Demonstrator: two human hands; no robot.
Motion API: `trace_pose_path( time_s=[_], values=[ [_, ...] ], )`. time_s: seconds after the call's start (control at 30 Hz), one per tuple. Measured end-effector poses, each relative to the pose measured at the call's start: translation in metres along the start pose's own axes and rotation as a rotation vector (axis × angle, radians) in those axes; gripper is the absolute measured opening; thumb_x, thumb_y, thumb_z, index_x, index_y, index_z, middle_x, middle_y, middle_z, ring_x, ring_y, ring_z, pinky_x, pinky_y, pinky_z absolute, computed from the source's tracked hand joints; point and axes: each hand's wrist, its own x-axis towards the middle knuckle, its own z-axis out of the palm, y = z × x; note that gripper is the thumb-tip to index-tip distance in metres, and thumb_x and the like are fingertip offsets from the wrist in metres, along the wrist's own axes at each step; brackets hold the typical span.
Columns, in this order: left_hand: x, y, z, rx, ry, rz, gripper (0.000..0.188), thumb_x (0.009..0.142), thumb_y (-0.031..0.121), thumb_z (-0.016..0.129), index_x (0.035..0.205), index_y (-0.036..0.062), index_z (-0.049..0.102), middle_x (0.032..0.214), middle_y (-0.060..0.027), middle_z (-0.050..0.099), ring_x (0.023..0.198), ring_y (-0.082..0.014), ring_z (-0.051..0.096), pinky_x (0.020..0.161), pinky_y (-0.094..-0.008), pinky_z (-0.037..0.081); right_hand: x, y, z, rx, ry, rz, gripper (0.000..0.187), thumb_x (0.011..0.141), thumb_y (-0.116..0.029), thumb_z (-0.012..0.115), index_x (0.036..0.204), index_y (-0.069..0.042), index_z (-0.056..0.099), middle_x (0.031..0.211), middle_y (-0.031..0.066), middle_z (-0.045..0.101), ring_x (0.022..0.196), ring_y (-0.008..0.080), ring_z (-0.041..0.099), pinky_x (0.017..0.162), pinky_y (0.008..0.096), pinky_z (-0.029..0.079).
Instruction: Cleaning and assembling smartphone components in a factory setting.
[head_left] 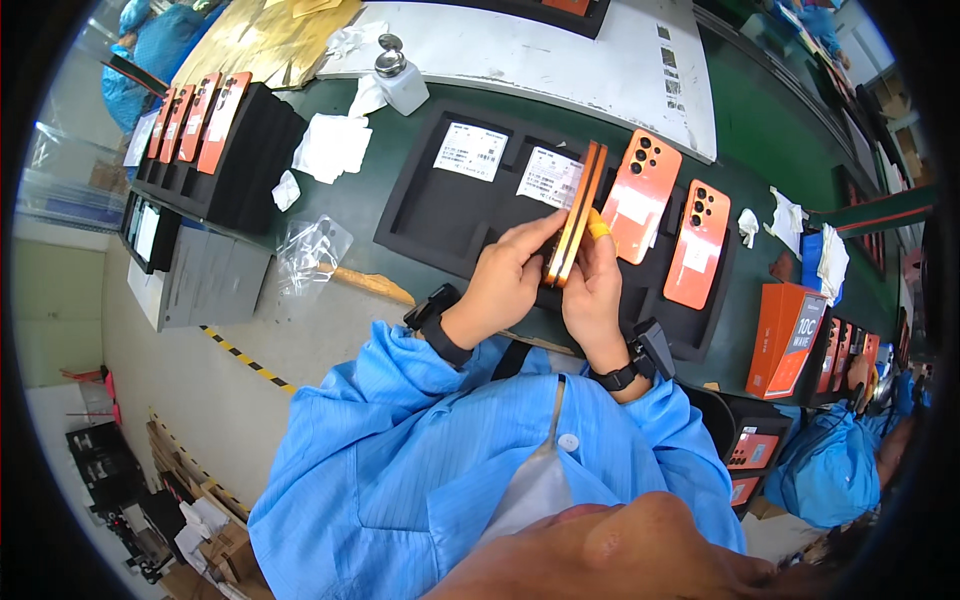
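Note:
What look like two orange smartphones (pixel 577 215) stand on edge, pressed together, between my two hands, their narrow sides upward. My left hand (pixel 507 272) closes on them from the left, fingers against the flat side. From the right, my right hand (pixel 594 290) grips the lower part; a yellow cover (pixel 598 224) wraps one of its fingers. Beneath is a black foam tray (pixel 420 215) with white printed labels (pixel 470 151) in its left compartments. Two more coral phones, one upper (pixel 640 205) and one lower (pixel 694 250), lie camera side up at the tray's right.
A pump bottle (pixel 401 85) and crumpled white tissues (pixel 331 146) are at the back left. Further left, a black rack (pixel 240 150) holds several coral phones. An orange box (pixel 784 342) stands right of the tray. A clear plastic bag (pixel 313 253) lies by the table's front edge.

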Motion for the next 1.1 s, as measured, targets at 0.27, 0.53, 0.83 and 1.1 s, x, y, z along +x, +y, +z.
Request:
trace_pose_path(
  time_s=[0.27, 0.53, 0.83, 1.1],
  values=[
    [-0.031, 0.023, 0.017, -0.142, -0.046, -0.116, 0.067, 0.087, -0.016, 0.044, 0.15, 0.0046, 0.041, 0.144, -0.0187, 0.054, 0.13, -0.027, 0.056, 0.107, -0.0335, 0.045, -0.016, -0.017, -0.018, -0.242, 0.007, -0.003, 0.047, 0.09, 0.013, 0.044, 0.137, 0.004, 0.05, 0.111, 0.0145, 0.066, 0.097, 0.0198, 0.069, 0.084, 0.0322, 0.056],
    [-0.004, 0.014, 0.007, -0.591, -0.133, -0.216, 0.061, 0.092, -0.014, 0.034, 0.151, -0.0027, 0.036, 0.145, -0.018, 0.05, 0.133, -0.0246, 0.05, 0.109, -0.0342, 0.042, 0.002, -0.026, -0.022, -0.24, -0.025, 0.035, 0.041, 0.09, 0.008, 0.05, 0.13, 0.005, 0.053, 0.115, 0.0202, 0.064, 0.106, 0.0285, 0.069, 0.088, 0.0345, 0.054],
    [0.015, 0.006, 0.011, -0.559, -0.138, -0.298, 0.074, 0.081, -0.02, 0.032, 0.153, -0.0021, 0.034, 0.146, -0.0186, 0.05, 0.134, -0.0257, 0.051, 0.112, -0.0342, 0.041, 0.014, -0.009, -0.012, -0.452, 0.077, -0.077, 0.037, 0.091, 0.002, 0.051, 0.128, 0.004, 0.056, 0.107, 0.0214, 0.064, 0.097, 0.0345, 0.068, 0.084, 0.0403, 0.054],
    [0.001, 0.017, 0.014, -0.627, -0.076, -0.227, 0.078, 0.081, -0.02, 0.029, 0.156, 0.0034, 0.031, 0.151, -0.0163, 0.044, 0.134, -0.0246, 0.05, 0.112, -0.0358, 0.04, 0.007, -0.021, -0.012, -0.546, 0.056, -0.234, 0.037, 0.092, 0.005, 0.051, 0.128, 0.004, 0.059, 0.113, 0.0226, 0.065, 0.102, 0.036, 0.068, 0.088, 0.0391, 0.054]
  ],
)
